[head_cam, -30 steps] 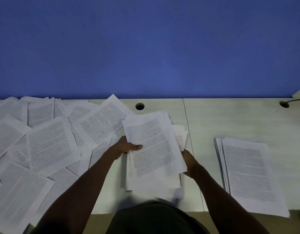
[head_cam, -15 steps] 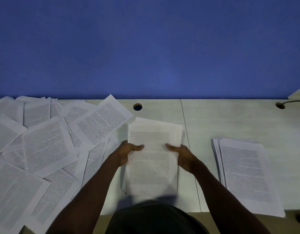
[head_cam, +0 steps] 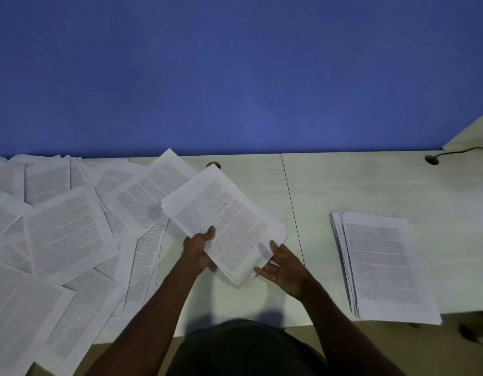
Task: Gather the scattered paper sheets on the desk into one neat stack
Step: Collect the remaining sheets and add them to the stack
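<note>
Now the left hand (head_cam: 198, 249) grips a bundle (head_cam: 224, 221) of printed sheets at its near left edge, thumb lying on the top page and the other fingers hidden underneath. That bundle is tilted, its far corner pointing away and to the left of both hands, and it is held above the desk (head_cam: 343, 180); its edges are roughly but not perfectly aligned. The right hand (head_cam: 282, 267) sits at the bundle's near right corner, palm turned up and fingers spread and fairly straight, the fingertips touching the paper's edge rather than curling round it. Left of the left hand lie the loose sheets (head_cam: 64, 229), overlapping at many angles and reaching to the desk's near and far edges; one of them slips partly beneath the held bundle. Well to the right of the right hand rests a stack (head_cam: 384, 264) flat on the desk, its left side slightly fanned, its near end reaching the desk's edge. Beyond the bundle's far corner a cable hole (head_cam: 213, 165) peeks out, half hidden by the paper. Far off to the right a second hole (head_cam: 431, 159) has a cord (head_cam: 460, 151) running from it. Behind the desk stands a blue wall (head_cam: 235, 77).
</note>
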`<state>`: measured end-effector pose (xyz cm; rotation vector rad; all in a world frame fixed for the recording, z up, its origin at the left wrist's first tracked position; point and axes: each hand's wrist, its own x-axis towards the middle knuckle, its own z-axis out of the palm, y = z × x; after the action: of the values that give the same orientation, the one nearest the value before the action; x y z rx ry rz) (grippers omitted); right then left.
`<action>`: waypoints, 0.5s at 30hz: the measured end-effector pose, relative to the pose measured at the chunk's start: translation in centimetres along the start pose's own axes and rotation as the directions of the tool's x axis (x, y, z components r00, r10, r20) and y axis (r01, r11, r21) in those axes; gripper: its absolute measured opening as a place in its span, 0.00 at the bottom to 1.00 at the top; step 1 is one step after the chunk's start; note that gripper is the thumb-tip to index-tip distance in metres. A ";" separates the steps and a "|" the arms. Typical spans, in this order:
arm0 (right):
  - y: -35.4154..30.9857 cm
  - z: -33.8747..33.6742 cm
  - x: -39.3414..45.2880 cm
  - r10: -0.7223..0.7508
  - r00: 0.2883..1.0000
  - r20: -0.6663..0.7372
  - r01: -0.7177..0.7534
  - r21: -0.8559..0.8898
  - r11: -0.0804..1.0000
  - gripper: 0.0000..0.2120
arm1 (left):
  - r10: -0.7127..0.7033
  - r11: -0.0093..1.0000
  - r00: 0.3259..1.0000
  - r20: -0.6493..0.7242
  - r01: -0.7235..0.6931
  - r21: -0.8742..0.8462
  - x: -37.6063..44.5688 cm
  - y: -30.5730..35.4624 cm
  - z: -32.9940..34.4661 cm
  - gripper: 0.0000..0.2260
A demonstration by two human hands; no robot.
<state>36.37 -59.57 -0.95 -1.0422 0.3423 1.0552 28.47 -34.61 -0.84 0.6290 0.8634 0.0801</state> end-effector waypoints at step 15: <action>3.8 2.2 -1.1 -0.193 0.976 -0.100 0.174 -0.175 0.969 0.23 | -0.044 0.950 0.999 0.031 0.032 0.310 0.0 5.3 -6.4 0.20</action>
<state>32.11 -57.96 -1.17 -1.2632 0.2494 0.8682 24.78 -27.17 -1.04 0.9051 0.8588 -0.1044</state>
